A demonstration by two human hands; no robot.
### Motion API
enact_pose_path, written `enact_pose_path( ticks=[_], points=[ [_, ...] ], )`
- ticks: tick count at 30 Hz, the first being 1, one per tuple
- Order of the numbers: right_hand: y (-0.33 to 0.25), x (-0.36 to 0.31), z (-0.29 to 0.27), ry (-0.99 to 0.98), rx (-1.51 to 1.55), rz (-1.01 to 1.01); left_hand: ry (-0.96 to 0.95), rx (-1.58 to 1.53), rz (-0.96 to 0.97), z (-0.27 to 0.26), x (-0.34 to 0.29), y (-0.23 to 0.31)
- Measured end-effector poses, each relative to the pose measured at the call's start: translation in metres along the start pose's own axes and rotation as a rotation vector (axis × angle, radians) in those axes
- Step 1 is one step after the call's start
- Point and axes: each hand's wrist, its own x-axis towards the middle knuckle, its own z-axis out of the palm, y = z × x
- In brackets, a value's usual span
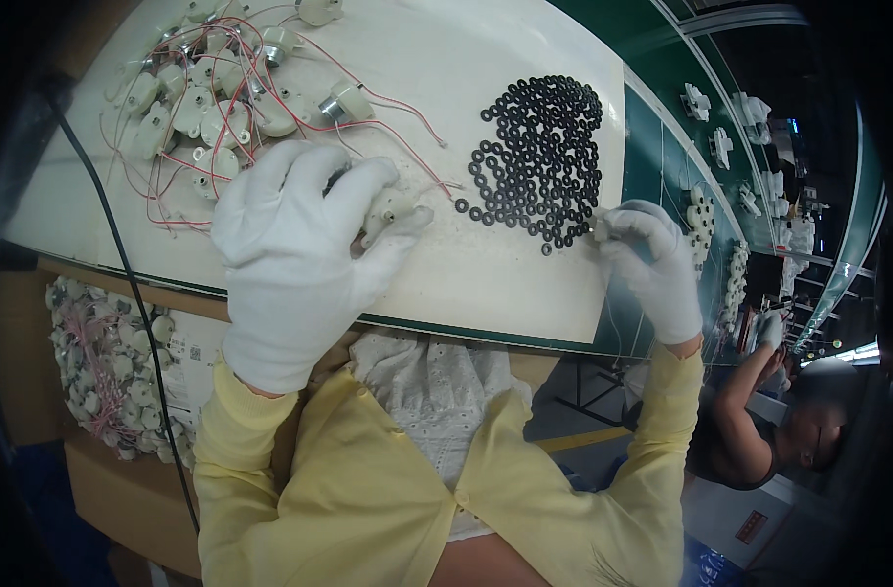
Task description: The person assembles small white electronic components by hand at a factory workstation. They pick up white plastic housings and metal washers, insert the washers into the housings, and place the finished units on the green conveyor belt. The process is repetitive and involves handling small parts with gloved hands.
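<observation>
My left hand (295,249), in a white glove, is closed round a small motor with a cream plastic housing (388,210). Thumb and fingers grip its sides, and part of it is hidden by the glove. Beyond that hand lies a heap of similar small motors (197,112) with thin red and white wires. To the right, many small black rings (539,147) are spread flat on the white board. My right hand (655,264), also gloved, is at the board's right edge beside the rings. Its thumb and fingertips are pinched together; what is between them is too small to make out.
The white board (446,269) covers the near part of a green bench. At lower left, an open carton (124,479) holds more wired motors, and a black cable (124,245) hangs across it. Along the bench to the right stand rows of white parts (735,279). Another person (750,430) works there.
</observation>
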Motion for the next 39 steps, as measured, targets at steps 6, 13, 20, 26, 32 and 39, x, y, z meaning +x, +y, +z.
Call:
enact_pose_path(
  ticks=[6,13,20,26,32,39],
  points=[
    [-0.02,0.021,-0.008,-0.112,-0.334,-0.08,0.002,0.015,-0.001,0.0,0.0,0.001],
    [-0.045,0.034,-0.026,-0.351,-0.63,-0.16,0.01,0.005,-0.002,0.0,0.0,0.001],
    [-0.04,0.025,-0.034,-0.42,-0.78,-0.149,-0.009,0.001,-0.017,-0.001,0.0,0.004],
    [-0.028,0.024,-0.036,-0.416,-0.679,-0.12,0.049,0.003,0.016,0.001,0.002,0.003],
    [0.002,0.008,-0.039,-0.306,-0.207,0.207,0.003,-0.011,-0.015,-0.001,0.001,0.005],
    [0.004,0.008,-0.044,-0.339,-0.449,-0.127,-0.003,-0.012,-0.009,-0.002,0.0,0.004]
  ],
)
